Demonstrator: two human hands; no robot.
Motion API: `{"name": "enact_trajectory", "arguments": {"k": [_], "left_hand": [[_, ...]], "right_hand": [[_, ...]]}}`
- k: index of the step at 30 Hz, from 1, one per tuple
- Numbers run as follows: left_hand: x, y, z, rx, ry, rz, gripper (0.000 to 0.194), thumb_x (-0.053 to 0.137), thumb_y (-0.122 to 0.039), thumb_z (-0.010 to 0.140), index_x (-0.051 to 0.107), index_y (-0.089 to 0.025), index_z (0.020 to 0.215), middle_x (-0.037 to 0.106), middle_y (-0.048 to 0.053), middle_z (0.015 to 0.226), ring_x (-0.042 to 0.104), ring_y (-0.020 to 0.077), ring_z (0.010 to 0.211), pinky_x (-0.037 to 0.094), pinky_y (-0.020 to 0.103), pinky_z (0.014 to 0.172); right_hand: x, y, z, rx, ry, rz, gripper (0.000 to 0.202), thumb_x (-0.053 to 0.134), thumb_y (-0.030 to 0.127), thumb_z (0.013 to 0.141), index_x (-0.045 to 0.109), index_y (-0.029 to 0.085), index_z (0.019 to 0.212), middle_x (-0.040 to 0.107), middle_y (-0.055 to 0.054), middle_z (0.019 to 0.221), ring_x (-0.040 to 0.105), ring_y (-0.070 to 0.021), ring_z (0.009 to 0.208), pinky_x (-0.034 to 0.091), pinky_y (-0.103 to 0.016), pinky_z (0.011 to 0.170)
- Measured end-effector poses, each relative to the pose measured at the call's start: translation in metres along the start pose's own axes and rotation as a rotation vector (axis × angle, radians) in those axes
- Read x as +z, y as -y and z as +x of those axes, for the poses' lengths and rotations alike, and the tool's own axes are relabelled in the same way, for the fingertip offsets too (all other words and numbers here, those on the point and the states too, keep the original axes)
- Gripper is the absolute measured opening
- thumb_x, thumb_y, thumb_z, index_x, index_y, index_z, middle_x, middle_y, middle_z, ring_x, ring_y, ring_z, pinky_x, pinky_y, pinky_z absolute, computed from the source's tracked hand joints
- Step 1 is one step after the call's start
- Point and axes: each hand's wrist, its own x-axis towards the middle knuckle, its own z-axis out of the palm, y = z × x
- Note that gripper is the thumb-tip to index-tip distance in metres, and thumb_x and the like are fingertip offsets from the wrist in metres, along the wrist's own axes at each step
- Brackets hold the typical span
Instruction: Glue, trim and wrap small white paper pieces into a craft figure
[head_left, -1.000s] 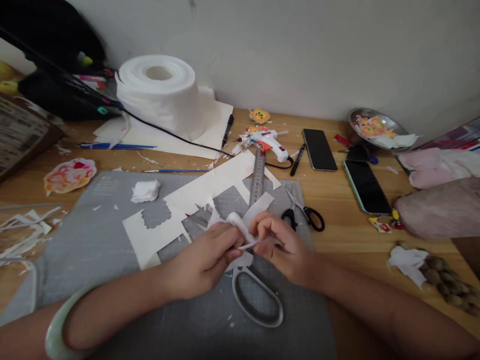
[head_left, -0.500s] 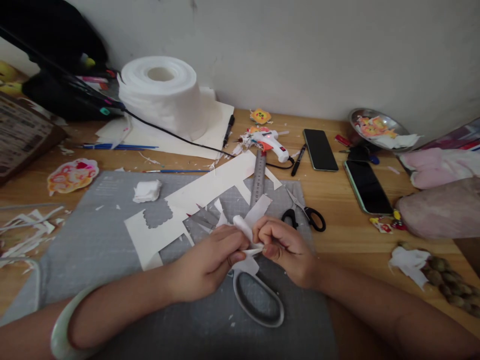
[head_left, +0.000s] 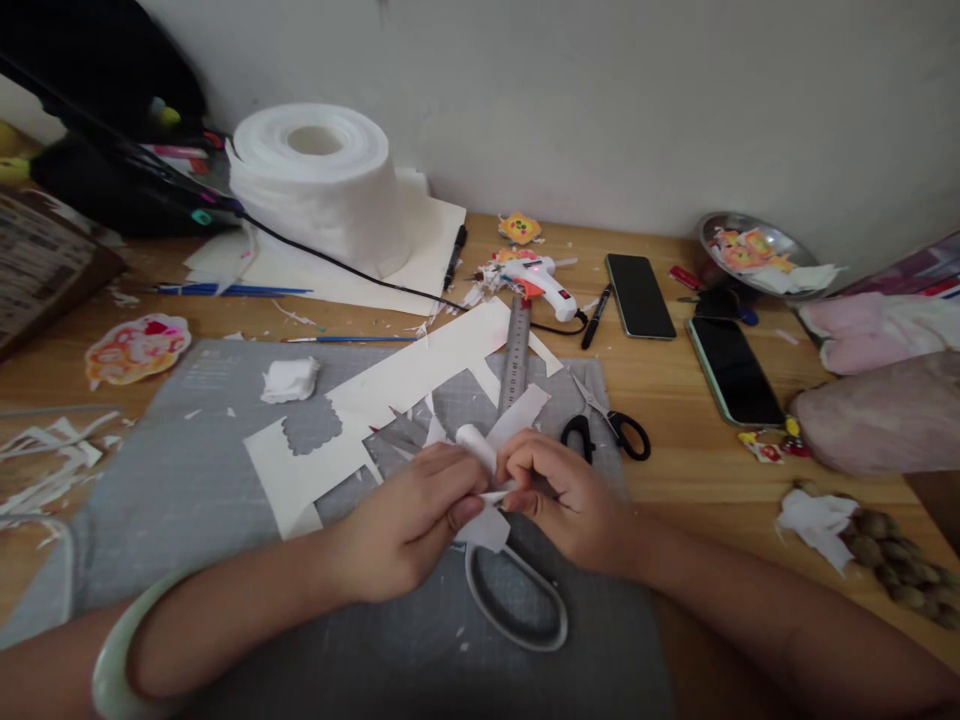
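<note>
Over the grey cutting mat, my left hand and my right hand are closed, almost meeting. Both pinch a folded white piece, paper or soft cloth; I cannot tell which. Its rolled end sticks up between the hands, and more white hangs below the fingertips. Behind my right hand a flat white strip slants upward. Large grey-handled scissors lie beneath the hands, partly hidden. Cut white card spreads beyond them, and a folded white pad sits to its left.
A steel ruler, a white glue gun with a black cord, and black-handled scissors lie ahead. Two phones and a metal bowl are at right. A large white roll stands back left; paper scraps lie left.
My view has shifted slightly. Both hands, with the white piece between them, are a little further left; the pinch holds, and the rolled end leans slightly differently.
</note>
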Motion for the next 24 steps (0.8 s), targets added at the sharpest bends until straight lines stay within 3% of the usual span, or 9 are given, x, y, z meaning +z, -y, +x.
{"name": "enact_trajectory", "arguments": {"k": [7,13,19,24], "left_hand": [[-0.003,-0.0005,0.0006,0.019,-0.018,-0.029,0.019,0.026,-0.014,0.084,0.041,-0.018,0.073,0.049,0.003,0.071,0.046,0.0166,0.07,0.037,0.028,0.068],[0.0012,0.0015,0.0023,-0.012,-0.053,0.027,0.019,0.031,-0.015,0.082,0.042,-0.018,0.067,0.046,0.001,0.065,0.045,0.0147,0.065,0.035,0.026,0.063],[0.0029,0.0019,-0.0006,-0.093,-0.119,-0.033,0.004,0.043,-0.021,0.081,0.046,-0.018,0.081,0.051,-0.002,0.074,0.048,0.0119,0.068,0.038,0.022,0.063],[0.0039,0.0074,0.0003,-0.02,-0.141,-0.03,0.01,0.039,-0.014,0.084,0.046,-0.019,0.08,0.051,-0.002,0.072,0.049,0.0122,0.069,0.037,0.022,0.064]], "right_hand": [[-0.0036,-0.0054,-0.0013,0.093,-0.117,0.196,0.028,0.044,0.036,0.085,0.034,0.019,0.065,0.043,0.0,0.072,0.04,-0.0108,0.065,0.034,-0.023,0.06],[-0.0012,-0.0032,0.0005,0.031,0.027,-0.051,0.013,0.056,0.025,0.079,0.046,0.018,0.075,0.048,0.0,0.076,0.046,-0.0119,0.074,0.036,-0.024,0.07],[0.0003,-0.0033,0.0,0.048,0.023,-0.102,0.015,0.052,0.023,0.082,0.043,0.018,0.07,0.045,0.002,0.07,0.043,-0.0094,0.068,0.035,-0.021,0.065],[0.0004,-0.0024,0.0002,0.055,0.04,-0.132,0.014,0.051,0.024,0.082,0.044,0.018,0.071,0.046,0.002,0.071,0.044,-0.0096,0.068,0.035,-0.021,0.066]]}}
